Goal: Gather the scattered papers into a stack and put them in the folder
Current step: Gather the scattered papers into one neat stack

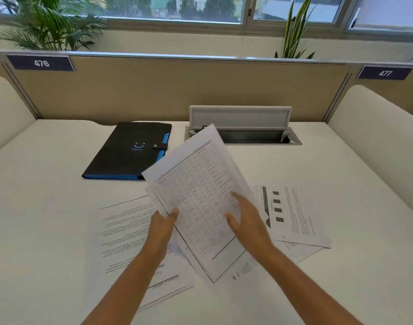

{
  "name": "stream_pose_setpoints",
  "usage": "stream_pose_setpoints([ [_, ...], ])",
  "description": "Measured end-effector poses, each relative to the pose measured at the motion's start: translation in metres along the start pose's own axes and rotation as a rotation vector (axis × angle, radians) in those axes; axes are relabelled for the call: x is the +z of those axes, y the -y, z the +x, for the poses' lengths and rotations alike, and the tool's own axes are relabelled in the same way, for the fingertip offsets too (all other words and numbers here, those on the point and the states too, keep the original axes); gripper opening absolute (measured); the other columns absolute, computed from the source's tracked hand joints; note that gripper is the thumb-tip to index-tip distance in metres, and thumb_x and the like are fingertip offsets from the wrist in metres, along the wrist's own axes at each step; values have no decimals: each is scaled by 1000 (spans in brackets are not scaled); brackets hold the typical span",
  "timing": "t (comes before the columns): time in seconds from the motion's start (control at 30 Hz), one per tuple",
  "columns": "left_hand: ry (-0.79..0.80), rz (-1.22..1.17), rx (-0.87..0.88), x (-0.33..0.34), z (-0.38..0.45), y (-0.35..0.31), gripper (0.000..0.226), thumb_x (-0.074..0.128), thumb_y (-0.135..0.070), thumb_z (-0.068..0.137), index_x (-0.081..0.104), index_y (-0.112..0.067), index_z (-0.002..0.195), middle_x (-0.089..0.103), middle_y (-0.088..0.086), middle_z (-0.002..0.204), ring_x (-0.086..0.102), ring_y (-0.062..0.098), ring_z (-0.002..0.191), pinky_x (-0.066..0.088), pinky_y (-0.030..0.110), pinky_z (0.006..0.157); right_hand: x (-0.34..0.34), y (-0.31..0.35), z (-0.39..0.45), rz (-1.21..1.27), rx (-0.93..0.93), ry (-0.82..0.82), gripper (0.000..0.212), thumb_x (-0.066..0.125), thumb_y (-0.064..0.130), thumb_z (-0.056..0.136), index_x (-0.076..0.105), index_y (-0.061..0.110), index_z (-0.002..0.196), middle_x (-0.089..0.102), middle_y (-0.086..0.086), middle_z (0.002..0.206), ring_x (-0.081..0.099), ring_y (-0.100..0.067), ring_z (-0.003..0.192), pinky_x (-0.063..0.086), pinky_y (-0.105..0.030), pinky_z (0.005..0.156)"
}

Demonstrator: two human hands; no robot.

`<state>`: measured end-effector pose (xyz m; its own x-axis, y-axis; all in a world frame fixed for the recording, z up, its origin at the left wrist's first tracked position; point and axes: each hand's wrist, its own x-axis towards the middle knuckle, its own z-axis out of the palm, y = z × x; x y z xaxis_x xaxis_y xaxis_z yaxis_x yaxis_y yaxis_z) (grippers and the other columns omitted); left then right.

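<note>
A small bundle of printed sheets [196,184], topped by a page with a table, is lifted and tilted above the white desk [48,184]. My left hand [162,227] pinches its left edge, thumb on top. My right hand [247,219] lies flat on the top sheet with straight fingers. Text pages [125,233] lie flat on the desk under my left arm. To the right lie sheets with dark bars [294,214]. A black folder with blue edges [130,151] lies shut at the back left, its strap snapped.
An open cable hatch [243,134] with a raised lid sits at the back of the desk, just behind the lifted sheets. A beige partition [153,90] with number plates closes the far side. Padded side panels stand left and right.
</note>
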<state>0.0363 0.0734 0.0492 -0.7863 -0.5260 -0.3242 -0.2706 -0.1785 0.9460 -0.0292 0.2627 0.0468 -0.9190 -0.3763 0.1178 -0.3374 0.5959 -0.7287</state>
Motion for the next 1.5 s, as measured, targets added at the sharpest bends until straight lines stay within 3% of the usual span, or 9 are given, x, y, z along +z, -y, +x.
stream_pose_setpoints([
  [0.27,150,-5,259,-3,-16,-55,15,53,-20,88,54,-28,101,65,7,106,62,25,101,51,50,89,-49,8,30,351,118,-219,66,54,31,89,15,28,143,44,-11,138,55,-30,115,52,-45,90],
  [0.4,139,-49,413,5,-16,-79,13,52,-19,88,57,-30,93,66,-4,96,65,16,93,55,38,80,-56,17,32,433,48,-302,46,45,20,95,27,21,138,58,-16,112,64,-26,95,56,-44,84],
  [0.57,103,20,574,17,-12,-88,14,52,-16,89,54,-27,96,61,-11,88,65,5,78,53,11,57,-55,22,28,500,-17,-354,48,52,10,92,31,12,134,55,-6,114,59,-17,100,54,-30,84],
  [0.77,97,66,576,20,-4,-79,26,58,-16,85,49,-36,99,58,-14,92,59,4,85,51,10,60,-57,11,31,449,-12,-355,52,61,9,86,36,11,132,55,0,112,56,-15,104,49,-9,68],
  [1.0,127,283,379,25,13,-50,36,54,-21,88,49,-13,123,53,0,107,49,15,99,48,45,88,-43,-2,38,273,88,-278,30,48,11,94,43,8,124,51,14,93,51,-14,94,38,-8,67],
  [1.1,231,404,285,22,17,-32,42,49,-27,90,45,-10,128,53,5,117,49,21,106,46,46,94,-36,-15,36,146,154,-131,28,42,8,96,44,5,123,59,-1,103,53,-19,95,41,-19,75],
  [1.23,233,302,259,20,16,-21,46,45,-37,87,48,-9,124,56,5,110,55,26,103,48,32,82,-31,-19,34,89,119,-142,18,40,15,98,54,5,103,60,-4,89,62,-20,81,39,-11,57],
  [1.4,61,221,388,13,17,-34,8,47,-33,90,53,-30,92,62,-9,86,61,10,78,49,18,56,-35,7,37,217,-58,-231,12,41,21,97,51,16,94,57,12,75,59,-1,64,43,-5,50],
  [1.5,-116,224,470,-1,13,-39,19,49,-32,90,49,-24,106,57,-13,93,58,3,77,48,13,54,-26,18,39,242,-40,-153,13,36,21,99,49,16,97,55,17,79,56,1,68,44,-5,51],
])
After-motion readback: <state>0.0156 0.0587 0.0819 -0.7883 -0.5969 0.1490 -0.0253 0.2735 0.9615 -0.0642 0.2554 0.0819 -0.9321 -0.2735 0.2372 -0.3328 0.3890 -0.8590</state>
